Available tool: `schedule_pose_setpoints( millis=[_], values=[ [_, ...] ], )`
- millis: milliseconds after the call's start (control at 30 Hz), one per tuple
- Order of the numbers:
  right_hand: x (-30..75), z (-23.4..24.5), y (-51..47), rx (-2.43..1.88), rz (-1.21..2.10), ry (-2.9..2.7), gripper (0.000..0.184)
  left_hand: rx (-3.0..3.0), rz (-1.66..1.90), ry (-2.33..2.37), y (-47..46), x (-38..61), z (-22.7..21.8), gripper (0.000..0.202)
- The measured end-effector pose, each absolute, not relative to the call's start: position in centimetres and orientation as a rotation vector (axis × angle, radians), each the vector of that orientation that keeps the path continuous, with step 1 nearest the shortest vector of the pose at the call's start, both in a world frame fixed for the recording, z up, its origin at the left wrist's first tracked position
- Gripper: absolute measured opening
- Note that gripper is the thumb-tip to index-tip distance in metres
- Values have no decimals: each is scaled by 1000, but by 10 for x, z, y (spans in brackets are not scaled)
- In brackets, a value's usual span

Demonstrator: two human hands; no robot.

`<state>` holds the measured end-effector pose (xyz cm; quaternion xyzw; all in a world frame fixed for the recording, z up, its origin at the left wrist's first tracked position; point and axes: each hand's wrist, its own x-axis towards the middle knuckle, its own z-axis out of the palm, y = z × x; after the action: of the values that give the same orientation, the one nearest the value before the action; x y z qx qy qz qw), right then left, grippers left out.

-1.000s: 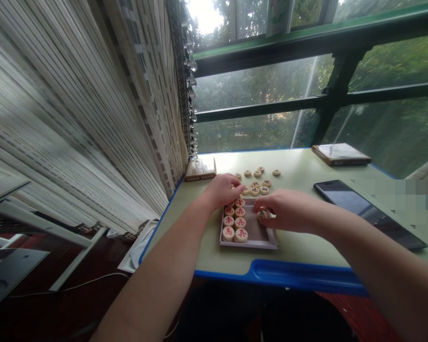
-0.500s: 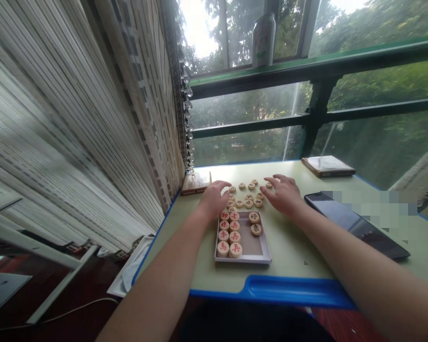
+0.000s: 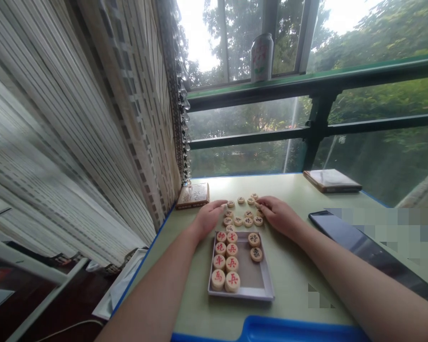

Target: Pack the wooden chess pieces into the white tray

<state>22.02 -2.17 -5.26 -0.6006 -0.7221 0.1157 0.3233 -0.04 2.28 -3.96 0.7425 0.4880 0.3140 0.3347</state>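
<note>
My left hand (image 3: 207,218) rests at the left side of loose wooden Chinese chess pieces, fingers stretched out, tips close to a piece (image 3: 230,204). At their right side my right hand (image 3: 280,216) is closed, fingertips and thumb against a piece (image 3: 258,206) that they partly hide. Several black-marked pieces (image 3: 248,222) lie between the hands. Nearer me is a shallow open box (image 3: 242,293). Two columns of red-marked pieces (image 3: 232,264) fill its left side; two black-marked pieces (image 3: 254,240) are at its upper right.
A flat decorated box (image 3: 193,195) lies at the table's back left, another flat box (image 3: 331,180) at the back right. A dark tablet-like device (image 3: 364,247) is beside my right forearm. A drink can (image 3: 262,58) stands on the window ledge. Curtains (image 3: 92,118) hang at left.
Both hands have come down around the loose pieces, the right one closing and moving inward. The loose piece by the right hand has shifted toward the others. The view has tilted up slightly.
</note>
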Motion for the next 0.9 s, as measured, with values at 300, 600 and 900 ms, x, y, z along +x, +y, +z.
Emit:
schedule_pose_setpoints(
  millis=[300,600,900],
  values=[
    [218,-63,-16,-1535,339,-2022,52,1913,805,1251,19,2,-39,36],
    [217,-66,-16,-1450,310,-2002,40,2032,778,1311,20,0,-40,30],
    [220,-64,-15,-1380,177,-1993,22,2048,763,1323,21,-2,-42,26]
  ],
)
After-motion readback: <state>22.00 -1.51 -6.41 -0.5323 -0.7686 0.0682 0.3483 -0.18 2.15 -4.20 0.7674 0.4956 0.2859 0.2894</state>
